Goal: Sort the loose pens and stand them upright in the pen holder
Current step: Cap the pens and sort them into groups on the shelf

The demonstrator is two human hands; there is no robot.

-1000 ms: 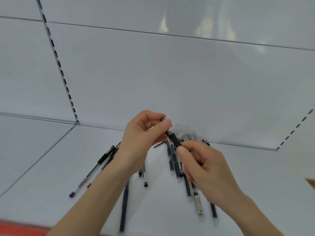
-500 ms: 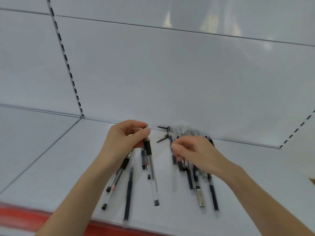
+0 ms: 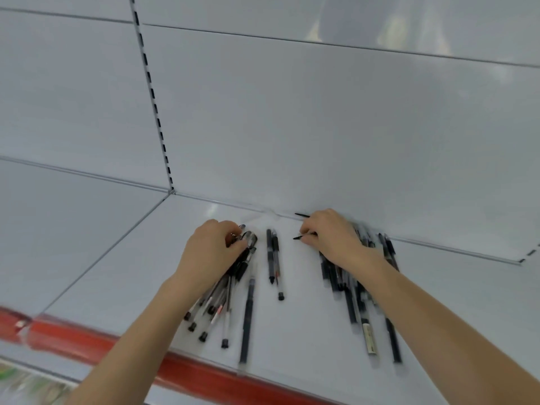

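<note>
Vs. 0.5 s ago, no pen is held up in the air: the left hand (image 3: 211,252) is now lowered onto the left bunch of pens (image 3: 222,302), fingers curled round their upper ends. The right hand (image 3: 336,238) is kept on the right pile of pens (image 3: 359,302), fingers bent over a thin black tip (image 3: 298,237); pinched or just covered can't be told. Two pens (image 3: 273,258) are left flat btw. the hands on the white shelf (image 3: 131,273).

Black and clear pens (image 3: 247,317) are laid flat in three groups: a fanned left bunch (image 3: 216,311), a middle pair (image 3: 274,258) side by side, a blurred right bunch (image 3: 353,299).
</note>
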